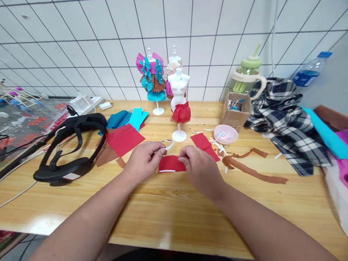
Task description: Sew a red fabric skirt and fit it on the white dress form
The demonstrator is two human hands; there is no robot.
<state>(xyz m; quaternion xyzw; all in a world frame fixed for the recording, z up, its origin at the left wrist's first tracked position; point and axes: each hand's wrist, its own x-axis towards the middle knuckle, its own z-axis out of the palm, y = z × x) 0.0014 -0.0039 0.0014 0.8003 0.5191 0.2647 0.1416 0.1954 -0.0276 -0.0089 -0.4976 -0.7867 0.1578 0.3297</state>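
My left hand (pixel 145 159) is closed on a thin white ring, which looks like a roll of tape (pixel 169 145). Between my hands a red paper piece (pixel 168 162) lies on the table, a white strip along its near edge. My right hand (pixel 200 170) is pinched closed over the right end of this paper; what its fingertips hold is hidden. Just beyond my hands stands a white mini dress form (pixel 178 85) on a round base, red crepe paper (pixel 181 112) wrapped about its hips. Another red piece (pixel 204 145) lies beyond my right hand.
Dressed mini forms (pixel 153 79) stand by the tiled wall. At left are a black headset (pixel 71 151) and folded paper (pixel 126 137). Rightward are a pink dish (pixel 225 135), a cardboard box (pixel 236 115), a jug (pixel 247 78), brown strips (pixel 257 174) and a checked cloth (pixel 285 118).
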